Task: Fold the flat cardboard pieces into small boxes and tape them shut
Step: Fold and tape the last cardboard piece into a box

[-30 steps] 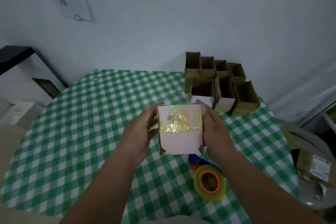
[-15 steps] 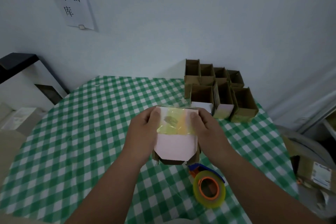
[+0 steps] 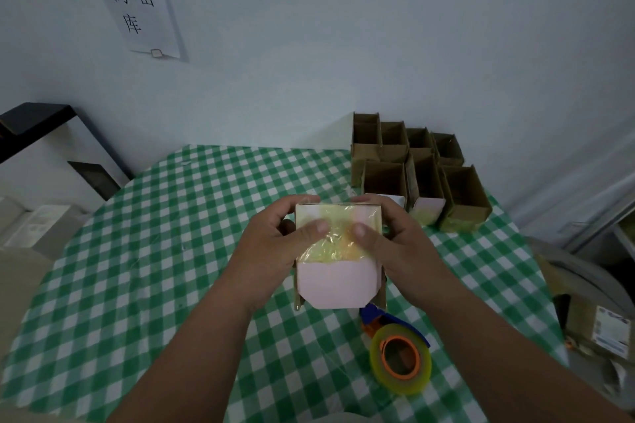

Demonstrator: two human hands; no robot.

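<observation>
I hold a small cardboard box (image 3: pixel 335 282) above the table, its pink flap side facing me. Yellowish clear tape covers the upper half of that side. My left hand (image 3: pixel 275 247) grips the box's left side, fingers curled over the top edge and thumb pressing on the tape. My right hand (image 3: pixel 395 244) grips the right side the same way, thumb on the tape. A roll of yellow tape (image 3: pixel 400 362) in a blue and orange dispenser lies on the table just below the box.
Several folded open-topped boxes (image 3: pixel 426 182) stand grouped at the table's far right corner by the wall. The green checked tablecloth (image 3: pixel 154 251) covers the table. More cardboard and a labelled parcel (image 3: pixel 608 330) sit off the right edge. A black and white cabinet (image 3: pixel 41 154) stands left.
The box tipped so its taped side faces me, and both thumbs slid inward across the tape toward its middle. The camera view rose slightly.
</observation>
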